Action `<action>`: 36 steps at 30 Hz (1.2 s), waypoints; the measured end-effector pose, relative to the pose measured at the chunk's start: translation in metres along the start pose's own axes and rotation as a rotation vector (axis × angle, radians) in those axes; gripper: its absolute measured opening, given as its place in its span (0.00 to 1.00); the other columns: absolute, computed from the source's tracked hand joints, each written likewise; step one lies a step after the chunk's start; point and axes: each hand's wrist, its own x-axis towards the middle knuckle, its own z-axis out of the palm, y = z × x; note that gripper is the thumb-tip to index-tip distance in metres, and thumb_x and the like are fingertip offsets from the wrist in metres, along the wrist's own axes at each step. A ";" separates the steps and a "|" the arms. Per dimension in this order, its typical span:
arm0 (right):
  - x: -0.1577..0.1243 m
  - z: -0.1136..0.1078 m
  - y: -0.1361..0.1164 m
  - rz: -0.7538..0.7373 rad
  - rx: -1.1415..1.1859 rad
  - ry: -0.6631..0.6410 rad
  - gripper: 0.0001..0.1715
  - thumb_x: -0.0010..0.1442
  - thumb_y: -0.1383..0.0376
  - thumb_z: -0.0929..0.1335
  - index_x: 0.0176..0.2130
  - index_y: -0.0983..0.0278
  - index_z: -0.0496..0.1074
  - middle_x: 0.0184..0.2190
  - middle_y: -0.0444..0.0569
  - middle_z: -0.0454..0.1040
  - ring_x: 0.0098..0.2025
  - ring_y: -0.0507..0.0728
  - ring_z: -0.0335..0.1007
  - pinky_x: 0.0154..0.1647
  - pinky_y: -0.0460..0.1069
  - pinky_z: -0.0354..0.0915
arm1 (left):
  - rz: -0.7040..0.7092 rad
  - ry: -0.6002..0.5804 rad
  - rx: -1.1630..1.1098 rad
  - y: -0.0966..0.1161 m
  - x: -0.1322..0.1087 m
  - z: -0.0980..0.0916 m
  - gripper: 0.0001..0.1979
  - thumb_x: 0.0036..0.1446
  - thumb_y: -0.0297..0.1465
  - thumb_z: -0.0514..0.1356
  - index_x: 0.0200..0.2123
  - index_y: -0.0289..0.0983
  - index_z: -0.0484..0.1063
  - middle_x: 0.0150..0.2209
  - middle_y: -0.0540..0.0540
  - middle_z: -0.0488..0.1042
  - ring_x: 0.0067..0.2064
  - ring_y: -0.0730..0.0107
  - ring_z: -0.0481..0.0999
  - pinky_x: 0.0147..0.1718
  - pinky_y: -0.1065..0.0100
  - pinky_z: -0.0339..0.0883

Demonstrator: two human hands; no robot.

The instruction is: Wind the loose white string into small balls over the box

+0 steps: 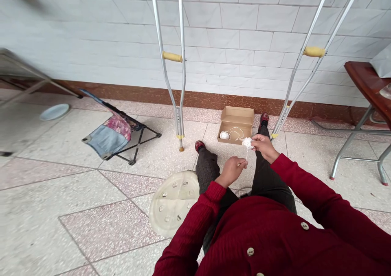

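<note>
My right hand [265,146] is closed on a small bundle of white yarn [247,143], held above my lap. Just below and left of it, my left hand [233,169] pinches a strand of the same yarn, which runs down from the bundle to my fingertips. Beyond my hands an open cardboard box [235,124] lies on the floor between my feet. Inside it sits a ball of white yarn [224,135], with a loose strand curling beside it.
Two metal crutches with yellow grips, a left one [172,57] and a right one [314,51], stand against the tiled wall. At left are a folding stool [110,135] and a plate [54,112]. A round plastic lid [174,202] lies beside my leg; a reddish-brown chair [366,82] stands right.
</note>
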 end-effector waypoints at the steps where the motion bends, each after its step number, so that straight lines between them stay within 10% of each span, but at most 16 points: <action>1: -0.007 0.000 -0.005 0.033 0.046 -0.089 0.14 0.38 0.64 0.74 0.27 0.65 0.70 0.21 0.41 0.71 0.21 0.48 0.64 0.20 0.43 0.59 | 0.007 -0.012 -0.017 -0.004 0.000 -0.001 0.17 0.65 0.33 0.53 0.26 0.37 0.76 0.28 0.50 0.78 0.35 0.68 0.74 0.43 0.68 0.63; 7: -0.035 -0.011 -0.004 0.284 -0.207 -0.644 0.12 0.37 0.68 0.74 0.27 0.67 0.73 0.18 0.40 0.70 0.17 0.46 0.61 0.16 0.41 0.57 | 0.099 -0.066 0.156 -0.010 0.010 -0.022 0.14 0.64 0.31 0.55 0.27 0.37 0.76 0.30 0.48 0.79 0.34 0.68 0.74 0.51 0.64 0.59; 14: 0.001 -0.011 0.023 0.031 -0.665 -0.161 0.09 0.35 0.71 0.72 0.21 0.65 0.70 0.16 0.40 0.68 0.17 0.49 0.64 0.16 0.43 0.57 | 0.080 -0.032 0.406 0.017 0.018 -0.025 0.17 0.63 0.32 0.53 0.25 0.36 0.74 0.26 0.43 0.76 0.33 0.64 0.73 0.44 0.63 0.60; 19: 0.013 -0.005 0.016 -0.119 -0.351 0.092 0.12 0.37 0.65 0.72 0.26 0.64 0.70 0.20 0.40 0.69 0.20 0.49 0.64 0.18 0.44 0.61 | -0.062 -0.037 0.105 0.010 0.006 -0.008 0.17 0.63 0.33 0.52 0.24 0.37 0.73 0.25 0.49 0.75 0.30 0.69 0.72 0.33 0.70 0.58; 24: -0.012 0.004 -0.006 -0.043 -0.086 -0.134 0.14 0.37 0.66 0.73 0.28 0.65 0.71 0.21 0.40 0.70 0.20 0.47 0.62 0.18 0.42 0.58 | -0.049 -0.034 -0.045 -0.010 -0.004 -0.007 0.18 0.64 0.34 0.52 0.24 0.36 0.74 0.24 0.50 0.74 0.29 0.71 0.71 0.33 0.71 0.60; 31: -0.040 0.003 0.001 0.199 -0.283 -0.610 0.13 0.36 0.70 0.73 0.28 0.66 0.73 0.18 0.39 0.69 0.18 0.47 0.61 0.16 0.41 0.57 | 0.141 -0.043 0.244 -0.025 0.010 -0.028 0.14 0.64 0.30 0.54 0.28 0.37 0.75 0.27 0.48 0.76 0.32 0.69 0.73 0.49 0.64 0.60; 36: -0.020 -0.002 0.028 0.188 -0.551 -0.377 0.10 0.35 0.73 0.72 0.23 0.66 0.70 0.15 0.38 0.67 0.16 0.47 0.60 0.16 0.43 0.59 | 0.191 0.002 0.453 -0.018 0.018 -0.037 0.15 0.64 0.32 0.54 0.27 0.36 0.74 0.27 0.46 0.77 0.31 0.67 0.73 0.55 0.59 0.56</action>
